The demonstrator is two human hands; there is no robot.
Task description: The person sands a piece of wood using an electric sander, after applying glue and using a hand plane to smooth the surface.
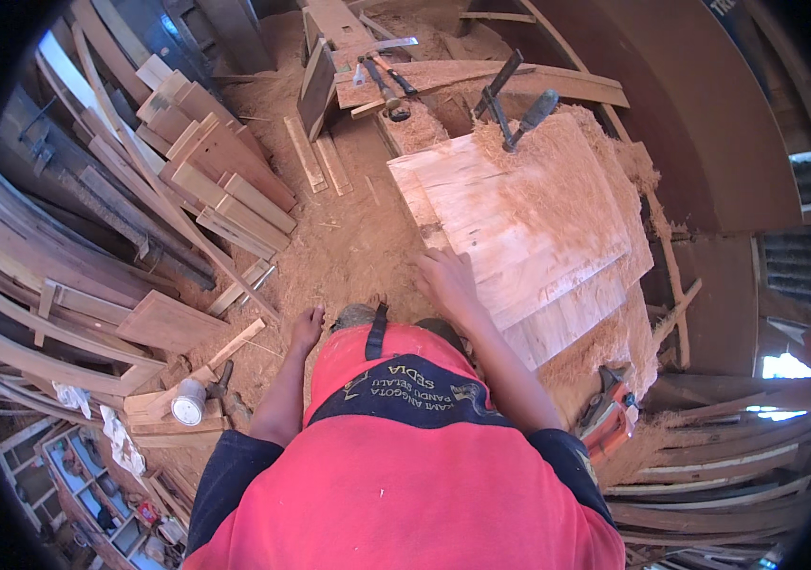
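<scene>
My left hand [308, 328] hangs low at my left side, its fingers loosely curled and nothing visible in them. My right hand [445, 281] rests beside the left edge of a pale wooden panel [529, 237], fingers stretched out, holding nothing I can see. Wood shavings cover the right half of the panel. A second board [572, 318] shows beneath it, shifted toward me. At the panel's far end stands a dark clamp [496, 103] with a grey-blue handle. An orange and black power tool [607, 416], perhaps a planer, lies near right among shavings.
A hammer [384, 90] and a tool with orange-and-black handles [396, 74] lie on the far bench. Stacked boards [220, 157] lean at left. A white tub [188, 403] stands near left. Long planks [728, 475] fill the right. Sawdust covers the floor.
</scene>
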